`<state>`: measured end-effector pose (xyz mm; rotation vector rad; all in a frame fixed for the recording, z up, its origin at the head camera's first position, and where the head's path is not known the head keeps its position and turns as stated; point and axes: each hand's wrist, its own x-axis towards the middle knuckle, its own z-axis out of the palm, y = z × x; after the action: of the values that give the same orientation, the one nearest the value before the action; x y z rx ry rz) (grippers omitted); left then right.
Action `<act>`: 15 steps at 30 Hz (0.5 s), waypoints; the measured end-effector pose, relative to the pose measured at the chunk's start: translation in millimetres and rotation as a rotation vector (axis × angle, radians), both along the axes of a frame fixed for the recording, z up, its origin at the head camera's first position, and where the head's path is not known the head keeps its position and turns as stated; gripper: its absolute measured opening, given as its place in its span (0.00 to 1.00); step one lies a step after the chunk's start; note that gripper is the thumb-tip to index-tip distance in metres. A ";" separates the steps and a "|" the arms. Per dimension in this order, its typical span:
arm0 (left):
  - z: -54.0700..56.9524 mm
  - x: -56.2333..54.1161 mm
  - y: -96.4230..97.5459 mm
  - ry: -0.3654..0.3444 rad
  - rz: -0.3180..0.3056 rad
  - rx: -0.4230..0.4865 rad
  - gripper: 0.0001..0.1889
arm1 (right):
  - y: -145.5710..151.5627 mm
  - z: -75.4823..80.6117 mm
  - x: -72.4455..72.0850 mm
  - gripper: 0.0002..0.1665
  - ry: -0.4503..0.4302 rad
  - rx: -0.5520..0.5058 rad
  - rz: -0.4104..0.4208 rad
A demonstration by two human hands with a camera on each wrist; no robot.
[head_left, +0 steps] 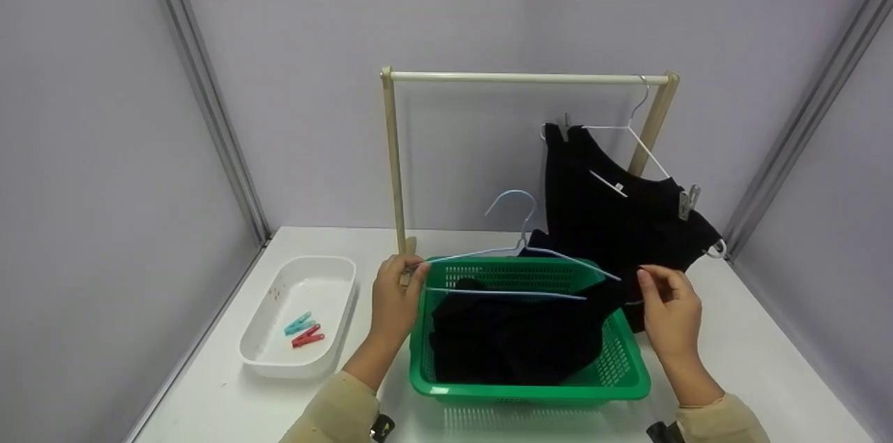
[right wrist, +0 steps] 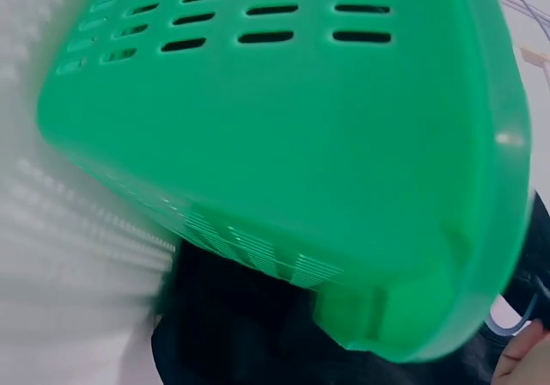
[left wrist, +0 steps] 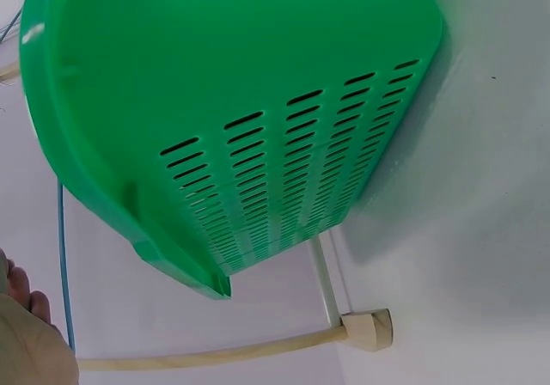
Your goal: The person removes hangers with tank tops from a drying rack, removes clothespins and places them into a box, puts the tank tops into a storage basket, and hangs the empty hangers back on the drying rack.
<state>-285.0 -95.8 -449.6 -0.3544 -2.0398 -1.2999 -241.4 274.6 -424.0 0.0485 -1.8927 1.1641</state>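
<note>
My left hand (head_left: pixel 398 296) pinches the left end of a light blue wire hanger (head_left: pixel 506 294), which is held over a green basket (head_left: pixel 530 394) with its hook upward. A black garment (head_left: pixel 516 338) lies bunched in the basket, part of it drawn up to the right end of the hanger. There my right hand (head_left: pixel 671 310) pinches the garment's edge between thumb and fingers. In the left wrist view, the basket's side fills the top, with the left hand (left wrist: pixel 34 342) at the lower left. Only fingertips of the right hand (right wrist: pixel 524 359) show in the right wrist view, beside black cloth.
Behind the basket stands a wooden rack with a pale rail (head_left: pixel 516 77). A black top (head_left: pixel 600 220) hangs at its right on a white hanger, with grey clips (head_left: pixel 689 203). At left, a white tray (head_left: pixel 335 352) holds blue pegs (head_left: pixel 300 323) and red pegs (head_left: pixel 308 336).
</note>
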 end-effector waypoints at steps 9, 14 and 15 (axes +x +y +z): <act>-1.9 0.0 -2.8 0.015 0.002 0.005 0.06 | 8.8 -11.3 -6.2 0.10 -0.116 -0.161 0.078; -1.8 1.0 -3.4 0.007 0.004 0.005 0.07 | 14.3 -20.8 -14.3 0.15 -0.183 -0.317 0.117; -2.2 1.0 -3.5 0.008 0.006 0.003 0.07 | 14.1 -20.8 -14.4 0.15 -0.188 -0.359 0.131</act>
<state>-284.0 -99.3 -451.9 -0.3513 -2.0302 -1.2961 -255.8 288.7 -444.8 -0.1411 -1.8323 1.6316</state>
